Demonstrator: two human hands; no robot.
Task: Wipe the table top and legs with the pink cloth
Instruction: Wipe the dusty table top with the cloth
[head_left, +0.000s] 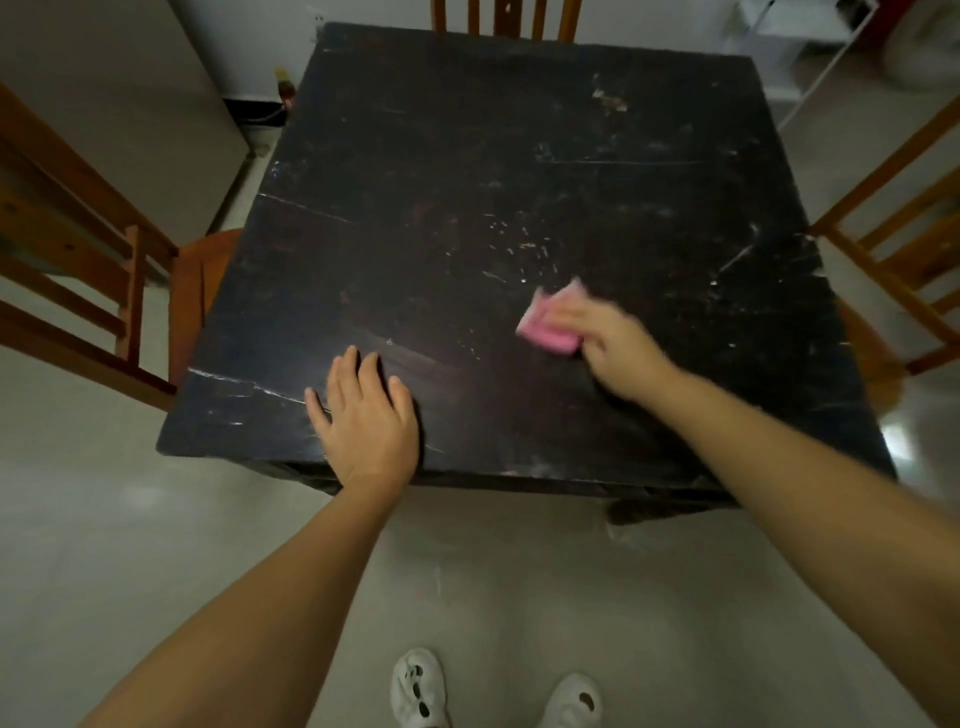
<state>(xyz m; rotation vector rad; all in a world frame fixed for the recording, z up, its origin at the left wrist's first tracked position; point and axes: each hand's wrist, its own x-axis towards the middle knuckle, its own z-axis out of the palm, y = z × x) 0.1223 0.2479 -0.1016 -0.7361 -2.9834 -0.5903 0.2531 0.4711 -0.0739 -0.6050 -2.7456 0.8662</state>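
A square black table top (467, 182), scratched and flecked with white marks, fills the middle of the view. My right hand (613, 348) presses a folded pink cloth (545, 330) flat on the top, right of centre toward the near side; hand and cloth are motion-blurred. My left hand (366, 421) lies palm down on the top by the near edge, fingers apart, holding nothing. The table legs are hidden below the top, apart from a dark piece under the near right corner.
Wooden chairs stand at the left (78, 249), the right (904, 239) and the far side (506, 18) of the table. A white wire rack (800, 41) is at the back right. My white shoes (421, 686) stand on the grey floor.
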